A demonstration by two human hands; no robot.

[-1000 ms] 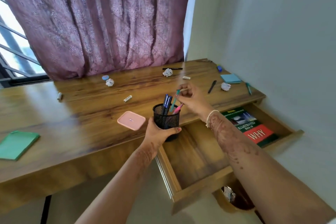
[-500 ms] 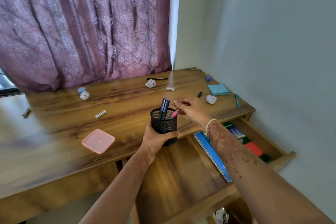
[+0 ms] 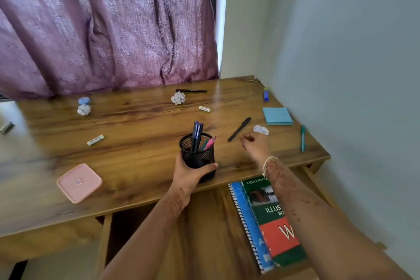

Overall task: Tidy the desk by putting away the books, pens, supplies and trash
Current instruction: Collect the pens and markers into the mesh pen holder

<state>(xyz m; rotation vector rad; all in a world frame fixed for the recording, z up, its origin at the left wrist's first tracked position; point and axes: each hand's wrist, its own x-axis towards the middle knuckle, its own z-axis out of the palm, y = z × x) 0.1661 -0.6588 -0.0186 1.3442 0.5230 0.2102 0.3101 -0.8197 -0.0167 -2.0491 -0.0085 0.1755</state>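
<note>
My left hand (image 3: 187, 176) grips a black mesh pen cup (image 3: 197, 155) at the front edge of the wooden desk (image 3: 136, 125). The cup holds two dark blue pens, a pink one and a teal one. My right hand (image 3: 255, 146) hovers over the desk to the right of the cup, fingers loosely curled and holding nothing. A black pen (image 3: 239, 129) lies just left of its fingertips. A crumpled paper ball (image 3: 261, 130) lies just beyond them. A green and red book (image 3: 272, 218) on a blue spiral notebook (image 3: 246, 223) lies in the open drawer below.
On the desk lie blue sticky notes (image 3: 277, 116), a teal pen (image 3: 302, 138), a blue marker (image 3: 266, 94), another black pen (image 3: 191, 90), two more paper balls (image 3: 178, 98) (image 3: 84, 109), two white erasers (image 3: 204, 109) (image 3: 95, 140) and a pink square box (image 3: 79, 182). A wall runs along the right.
My right hand has let go of the pink pen in the cup and moved right, towards the black pen. My left hand still holds the cup. The view has shifted right and closer.
</note>
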